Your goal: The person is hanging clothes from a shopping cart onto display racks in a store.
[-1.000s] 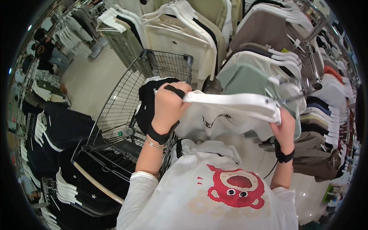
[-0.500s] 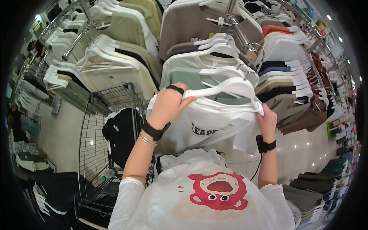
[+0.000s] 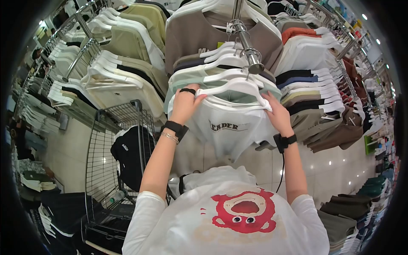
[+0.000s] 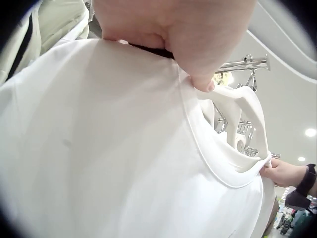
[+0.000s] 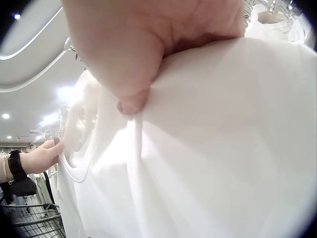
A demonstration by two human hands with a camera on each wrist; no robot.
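Observation:
A white T-shirt (image 3: pixel 223 138) with dark lettering on its chest hangs on a white hanger (image 3: pixel 236 88), spread between the two hands. My left hand (image 3: pixel 184 105) grips its left shoulder, thumb beside the collar. At the opposite shoulder, my right hand (image 3: pixel 278 115) pinches the fabric near the hanger's end. The left wrist view has the left thumb (image 4: pixel 200 82) pressing on the neckline. In the right wrist view the right thumb (image 5: pixel 132 103) bunches the white cloth. The hanger's hook reaches up close under the end of a chrome rail (image 3: pixel 255 67).
Pale green and other shirts (image 3: pixel 174 87) hang right behind. A shopping cart (image 3: pixel 91 170) with black clothing (image 3: pixel 132 157) and a bottle (image 3: pixel 118 195) stands at left. More hanging garments (image 3: pixel 312 91) line the right, with tiled floor (image 3: pixel 314 170) below.
The head view has turned rightward, then steadied. Both hands have carried the T-shirt from a tilted position to a level one, farther forward against the rack. Its lettering has come into view.

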